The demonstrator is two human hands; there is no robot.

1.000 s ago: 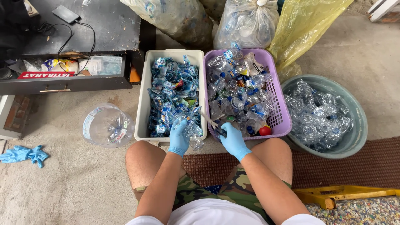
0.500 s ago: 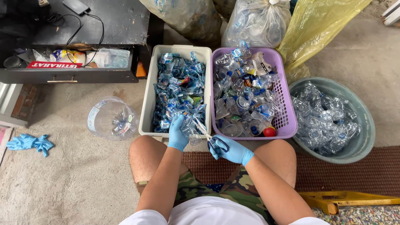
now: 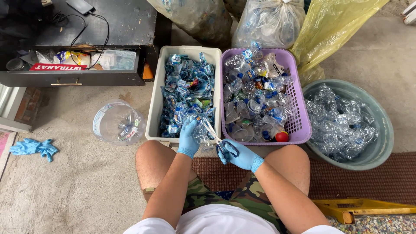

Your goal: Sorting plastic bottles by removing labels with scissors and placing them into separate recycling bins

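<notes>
The blue-gloved left hand closes around a crushed clear plastic bottle; the gloved right hand grips blue-handled scissors, both just before the white rectangular basket. Light, crackly, probably slippery: best held mid-body.

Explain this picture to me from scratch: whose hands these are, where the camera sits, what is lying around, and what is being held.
The camera is worn on a person's head and looks down, so you see their own arms, bare knees and the floor. Both hands wear blue gloves. The left hand grips a crumpled clear plastic bottle. The right hand holds scissors, whose blades reach up to that bottle. In front stand a white bin full of blue bottle labels and scraps, a purple basket of crushed bottles and caps, and a grey-green tub of crushed clear bottles. To the left lie a large clear jug and a spare blue glove. Bags of plastic stand behind.
</notes>
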